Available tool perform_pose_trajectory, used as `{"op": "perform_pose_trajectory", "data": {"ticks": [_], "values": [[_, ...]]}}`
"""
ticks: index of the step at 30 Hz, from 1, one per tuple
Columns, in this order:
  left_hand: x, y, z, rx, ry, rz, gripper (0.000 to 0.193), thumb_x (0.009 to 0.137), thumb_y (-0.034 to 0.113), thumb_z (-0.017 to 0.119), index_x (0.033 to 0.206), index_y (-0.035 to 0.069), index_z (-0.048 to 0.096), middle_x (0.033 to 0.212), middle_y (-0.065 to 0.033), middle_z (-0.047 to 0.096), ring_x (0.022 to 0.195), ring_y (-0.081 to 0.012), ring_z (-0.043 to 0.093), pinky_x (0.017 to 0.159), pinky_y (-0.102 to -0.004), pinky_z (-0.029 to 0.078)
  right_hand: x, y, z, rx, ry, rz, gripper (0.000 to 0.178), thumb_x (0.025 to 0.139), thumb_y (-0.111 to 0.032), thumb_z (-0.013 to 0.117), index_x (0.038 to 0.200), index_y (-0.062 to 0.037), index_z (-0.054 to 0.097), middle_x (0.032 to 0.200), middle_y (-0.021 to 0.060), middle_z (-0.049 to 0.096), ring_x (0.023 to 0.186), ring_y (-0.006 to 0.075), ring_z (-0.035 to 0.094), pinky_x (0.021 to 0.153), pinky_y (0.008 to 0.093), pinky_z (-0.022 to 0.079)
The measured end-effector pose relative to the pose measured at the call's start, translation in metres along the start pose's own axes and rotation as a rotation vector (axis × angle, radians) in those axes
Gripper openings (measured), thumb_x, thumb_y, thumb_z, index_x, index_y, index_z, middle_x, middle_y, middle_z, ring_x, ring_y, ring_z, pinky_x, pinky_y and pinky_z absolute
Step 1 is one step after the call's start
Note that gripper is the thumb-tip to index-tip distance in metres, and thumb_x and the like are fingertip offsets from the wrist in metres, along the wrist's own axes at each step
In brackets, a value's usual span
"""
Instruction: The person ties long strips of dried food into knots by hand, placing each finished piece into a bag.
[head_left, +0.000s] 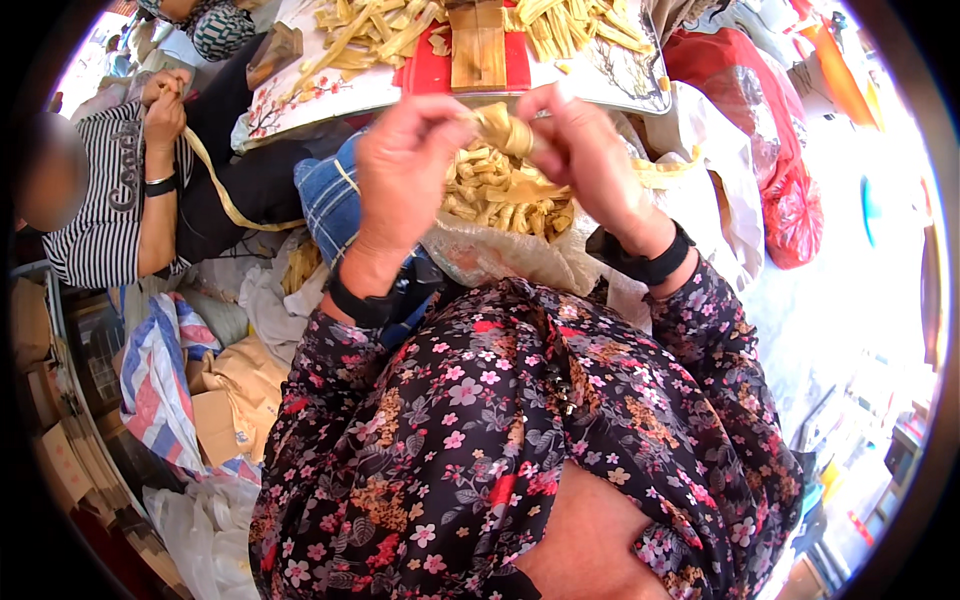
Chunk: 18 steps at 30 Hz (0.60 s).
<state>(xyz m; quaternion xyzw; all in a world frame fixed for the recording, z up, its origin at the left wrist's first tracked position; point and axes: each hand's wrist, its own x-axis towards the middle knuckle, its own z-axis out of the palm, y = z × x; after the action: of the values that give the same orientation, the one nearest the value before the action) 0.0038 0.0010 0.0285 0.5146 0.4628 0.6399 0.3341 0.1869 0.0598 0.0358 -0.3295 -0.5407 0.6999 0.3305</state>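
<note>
Blouse (450, 430) of black floral cloth fills the foreground, its wearer's forearms stretched forward with a black band (362, 302) at each of 2 wrists. To the left, a striped bag (160, 390) in red, white and blue lies beside brown cardboard (245, 395). Blue plaid cloth (325, 195) shows just beyond the left forearm.

Past the blouse, an open sack (465, 255) holds a heap of yellow knotted pieces (500, 195). Above the heap, between the 2 hands, is a single yellow knot (507, 130). The left hand (405, 160) has its grip closed, thumb and fingers pinching the knot's near-left end; the right hand (590, 150) has its grip closed on the other side, thumb and forefinger against the folds. A yellow strip (665, 172) lies beyond the right wrist, its link to the knot unclear.

At left, a co-worker (120, 195) in a striped shirt holds up a long yellow band (228, 195) in raised hands. Red plastic (735, 110) bulges at right. Farther off, the white printed worktop (622, 85) carries a wooden block (478, 62) on a red board (518, 68), with loose strips (375, 30) piled on both sides.
</note>
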Motion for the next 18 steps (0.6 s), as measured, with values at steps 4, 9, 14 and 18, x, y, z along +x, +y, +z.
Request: {"op": "perform_pose_trajectory", "data": {"ticks": [4,9,14,18], "values": [[0.004,0.002,-0.014,0.006,0.011,0.054,0.015,0.088,0.001,0.068,0.102,-0.002,0.064,0.089,-0.0027,0.066,0.079,-0.0082,0.060,0.075,-0.0218,0.049,0.003,0.005,-0.023,0.202,-0.030,0.051,0.046,0.103,-0.049,0.030,0.095,-0.0114,0.056,0.063,-0.0057,0.044,0.053,0.0044,0.032,0.050,0.0190,0.022],[0.010,0.021,-0.011,0.651,0.011,0.249,0.031,0.079,0.003,0.074,0.108,0.004,0.064,0.097,-0.0060,0.065,0.086,-0.0145,0.062,0.077,-0.0272,0.050,0.004,0.003,-0.013,-0.033,-0.074,-0.052,0.018,0.099,-0.028,0.053,0.095,-0.0103,0.055,0.066,-0.0062,0.047,0.057,0.0032,0.038,0.051,0.0188,0.029],[-0.006,0.025,0.011,1.018,-0.431,0.274,0.044,0.071,0.010,0.074,0.112,0.008,0.055,0.100,-0.0105,0.059,0.093,-0.0285,0.058,0.078,-0.0393,0.046,0.001,0.008,-0.002,-0.178,-0.207,0.006,0.010,0.095,-0.014,0.061,0.094,-0.0059,0.055,0.072,-0.0026,0.055,0.065,0.0035,0.050,0.054,0.0200,0.040],[-0.005,0.017,-0.007,1.056,-0.551,0.263,0.021,0.076,0.011,0.067,0.094,0.008,0.055,0.085,-0.0058,0.053,0.081,-0.0257,0.057,0.068,-0.0376,0.045,-0.001,0.008,-0.006,-0.348,-0.311,-0.039,0.019,0.095,-0.018,0.063,0.087,-0.0031,0.055,0.071,0.0001,0.055,0.067,0.0080,0.049,0.059,0.0258,0.043]]}}
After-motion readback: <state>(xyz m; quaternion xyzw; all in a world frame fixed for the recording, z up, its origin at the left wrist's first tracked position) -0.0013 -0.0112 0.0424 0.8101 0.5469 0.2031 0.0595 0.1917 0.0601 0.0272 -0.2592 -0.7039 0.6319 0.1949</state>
